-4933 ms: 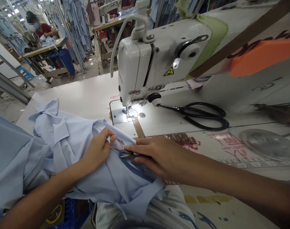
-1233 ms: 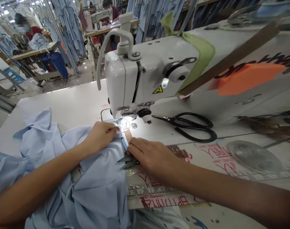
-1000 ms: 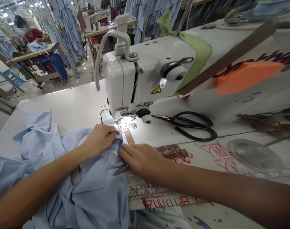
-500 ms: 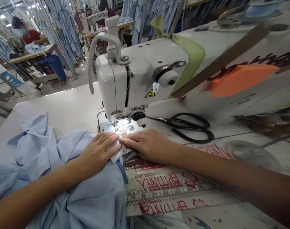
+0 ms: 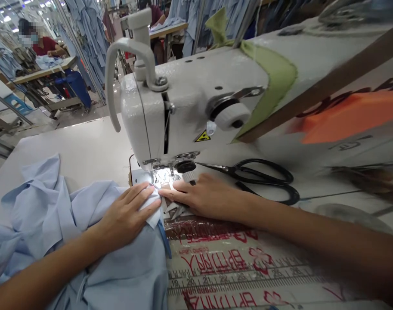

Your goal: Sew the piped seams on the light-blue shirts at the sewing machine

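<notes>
Pale blue cloth (image 5: 128,271), apparently a garment, lies bunched over the near left of the white surface (image 5: 93,150), under and around the left hand (image 5: 125,215). Handling, as judged: light, limp, quick to crease, not fragile; loose folds may slide on the smooth surface. Recommended hold: flat pressure or a fingertip pinch at the layered right edge, above the narrow darker blue strip (image 5: 164,239); gripping the slack heap would control that edge poorly.

Left hand: spread palm-down on the cloth, no pinch seen. Right hand (image 5: 205,198): forefinger extended to the cloth's edge, other fingers curled on metal snips (image 5: 176,211), blades projecting beneath. Palms stand apart, fingertips nearly meeting; contact between them cannot be determined.

Position: the cloth's edge lies between the hands, just before the sewing machine's (image 5: 190,103) needle area. Black-handled scissors (image 5: 236,169) rest beyond the right hand, apart from the cloth.
</notes>
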A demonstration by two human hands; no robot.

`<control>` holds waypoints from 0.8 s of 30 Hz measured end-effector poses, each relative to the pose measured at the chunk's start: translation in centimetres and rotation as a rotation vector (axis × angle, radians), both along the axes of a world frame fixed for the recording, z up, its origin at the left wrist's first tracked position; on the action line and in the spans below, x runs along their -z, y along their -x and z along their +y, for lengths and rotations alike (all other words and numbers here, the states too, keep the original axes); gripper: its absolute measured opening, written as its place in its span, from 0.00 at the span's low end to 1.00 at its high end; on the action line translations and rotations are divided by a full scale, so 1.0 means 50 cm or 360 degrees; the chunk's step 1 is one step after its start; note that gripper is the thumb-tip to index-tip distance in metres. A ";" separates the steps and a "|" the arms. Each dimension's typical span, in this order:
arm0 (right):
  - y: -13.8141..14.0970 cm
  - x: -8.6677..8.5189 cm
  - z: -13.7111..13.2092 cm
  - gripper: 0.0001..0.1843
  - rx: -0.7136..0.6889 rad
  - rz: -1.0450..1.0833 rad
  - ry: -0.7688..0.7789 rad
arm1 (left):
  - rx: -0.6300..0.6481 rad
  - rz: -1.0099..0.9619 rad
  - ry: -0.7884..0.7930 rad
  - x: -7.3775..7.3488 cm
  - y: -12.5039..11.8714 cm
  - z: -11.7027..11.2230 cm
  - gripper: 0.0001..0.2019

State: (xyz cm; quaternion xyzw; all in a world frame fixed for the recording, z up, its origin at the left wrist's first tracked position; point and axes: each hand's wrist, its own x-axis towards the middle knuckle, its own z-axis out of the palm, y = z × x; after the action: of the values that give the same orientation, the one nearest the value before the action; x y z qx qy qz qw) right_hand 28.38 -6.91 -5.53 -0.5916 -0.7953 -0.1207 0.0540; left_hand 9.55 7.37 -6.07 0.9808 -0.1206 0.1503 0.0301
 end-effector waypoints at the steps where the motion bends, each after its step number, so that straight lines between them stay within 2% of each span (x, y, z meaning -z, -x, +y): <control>1: -0.003 0.002 0.000 0.15 -0.0051 0.0005 -0.0014 | 0.0019 0.0006 -0.0013 -0.001 -0.002 -0.001 0.16; 4: -0.007 0.007 -0.004 0.15 -0.0175 0.0003 -0.0076 | 0.0131 0.0060 -0.0045 -0.003 -0.004 0.000 0.16; 6: -0.006 0.008 -0.005 0.14 -0.0179 -0.0009 -0.0097 | 0.0137 0.0103 -0.0032 -0.006 -0.003 0.002 0.16; 13: 0.004 0.001 0.000 0.18 0.0167 -0.0051 0.0088 | -0.0052 0.0149 0.0064 -0.002 -0.014 0.017 0.18; 16: 0.006 -0.001 0.002 0.17 0.0301 -0.0031 0.0173 | -0.0128 0.0123 0.0055 0.001 -0.027 0.026 0.20; 19: 0.005 0.002 0.005 0.18 0.0361 0.0008 0.0183 | -0.0179 0.0092 0.0049 0.006 -0.038 0.038 0.20; 24: -0.002 0.027 -0.006 0.28 0.0373 0.0117 0.0131 | -0.0219 0.0070 0.0104 0.020 -0.052 0.035 0.19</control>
State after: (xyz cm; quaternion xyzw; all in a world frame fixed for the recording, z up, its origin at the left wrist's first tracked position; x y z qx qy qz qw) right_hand 28.49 -7.23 -6.89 -0.6861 -0.7226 -0.0718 0.0443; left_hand 12.16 9.14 -7.09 0.9883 -0.0473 0.1342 0.0542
